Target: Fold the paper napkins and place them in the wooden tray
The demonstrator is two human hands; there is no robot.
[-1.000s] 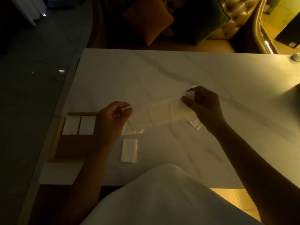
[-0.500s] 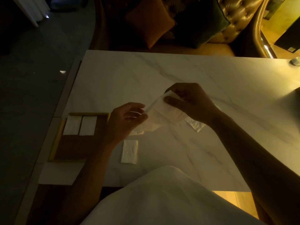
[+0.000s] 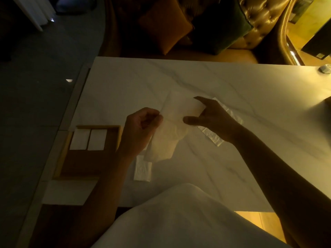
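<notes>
A thin white paper napkin (image 3: 172,127) hangs above the marble table, half unfolded and drooping. My left hand (image 3: 139,129) pinches its left edge. My right hand (image 3: 213,119) holds its upper right part between thumb and fingers. The wooden tray (image 3: 86,163) lies at the table's left edge with two folded white napkins (image 3: 88,141) side by side at its far end. A small folded napkin (image 3: 142,168) lies on the table just right of the tray. A clear plastic wrapper (image 3: 212,138) rests under my right wrist.
The white marble table (image 3: 232,83) reaches to the far and right sides. A tufted sofa with cushions (image 3: 166,24) stands beyond the far edge. A small round object (image 3: 325,68) sits at the far right. My white-clad lap (image 3: 179,217) fills the lower middle.
The napkin was stretched wide between both hands; the hands came together, and now the sheet hangs folded over and drooping between them. The tray and the table napkin have not moved.
</notes>
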